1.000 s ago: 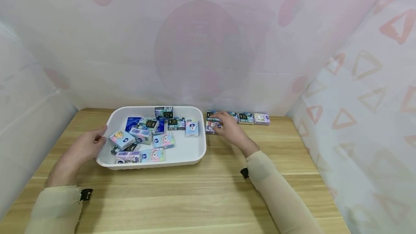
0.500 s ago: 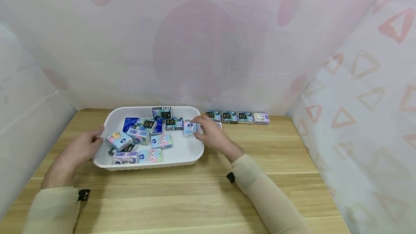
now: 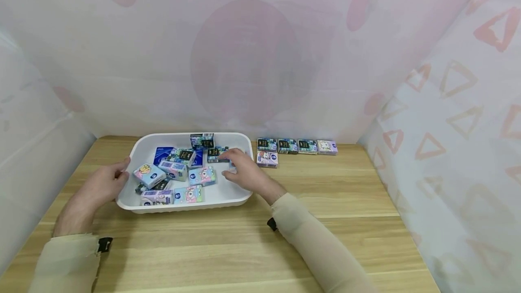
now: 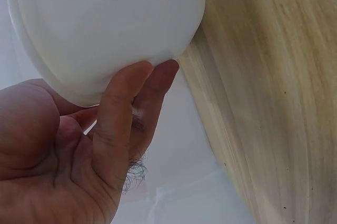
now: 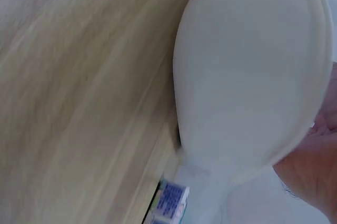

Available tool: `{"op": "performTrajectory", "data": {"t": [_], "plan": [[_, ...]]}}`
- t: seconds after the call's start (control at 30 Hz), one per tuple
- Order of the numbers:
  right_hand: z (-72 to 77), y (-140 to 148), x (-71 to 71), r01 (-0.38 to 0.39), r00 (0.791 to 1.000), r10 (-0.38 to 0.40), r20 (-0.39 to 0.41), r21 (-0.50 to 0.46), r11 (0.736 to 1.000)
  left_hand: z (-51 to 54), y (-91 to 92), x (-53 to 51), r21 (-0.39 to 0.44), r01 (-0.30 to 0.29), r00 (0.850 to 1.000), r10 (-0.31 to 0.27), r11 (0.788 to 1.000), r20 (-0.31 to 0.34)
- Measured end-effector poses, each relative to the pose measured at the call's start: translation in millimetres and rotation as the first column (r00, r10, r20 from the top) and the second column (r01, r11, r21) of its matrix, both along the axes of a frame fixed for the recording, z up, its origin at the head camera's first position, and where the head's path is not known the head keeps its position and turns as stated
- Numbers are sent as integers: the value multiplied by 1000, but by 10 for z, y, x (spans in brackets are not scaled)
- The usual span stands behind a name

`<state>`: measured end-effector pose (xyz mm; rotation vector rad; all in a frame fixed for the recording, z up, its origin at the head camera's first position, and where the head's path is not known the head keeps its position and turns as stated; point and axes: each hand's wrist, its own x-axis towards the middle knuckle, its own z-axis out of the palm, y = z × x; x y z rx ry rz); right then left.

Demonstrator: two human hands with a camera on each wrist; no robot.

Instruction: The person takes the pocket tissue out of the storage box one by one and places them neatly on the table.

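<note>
Head view, and there on the bench (image 3: 195, 248) sits the white tray (image 3: 228, 189), end pinched by the left hand (image 3: 97, 185), seemingly for steadiness, while the right hand (image 3: 246, 173), fingers parted, hovers over jumbled packs (image 3: 202, 176) inside, lined-up packs (image 3: 287, 146) just beside.
</note>
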<state>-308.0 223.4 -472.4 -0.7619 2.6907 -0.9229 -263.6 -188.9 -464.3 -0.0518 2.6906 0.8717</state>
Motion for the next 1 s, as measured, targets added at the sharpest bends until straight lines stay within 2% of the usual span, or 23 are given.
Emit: {"op": "performTrajectory", "data": {"t": [0.17,0.33,0.5,0.77,1.0], "plan": [[-21,-175,17,-16,1000,16,12,62,998,7,9,9,-9,-4,1000,4,1000,-1],[-75,-313,32,-50,998,46,44,91,995,8,15,14,-9,-1,1000,1,1000,1],[-122,-409,55,-61,998,57,41,116,991,0,15,14,-18,3,1000,-3,1000,-1],[-171,-486,54,-91,996,87,35,135,987,14,30,15,-15,-6,1000,7,1000,20],[-183,-506,35,-112,994,109,29,140,984,27,30,25,-13,-10,1000,10,1000,11]]}}
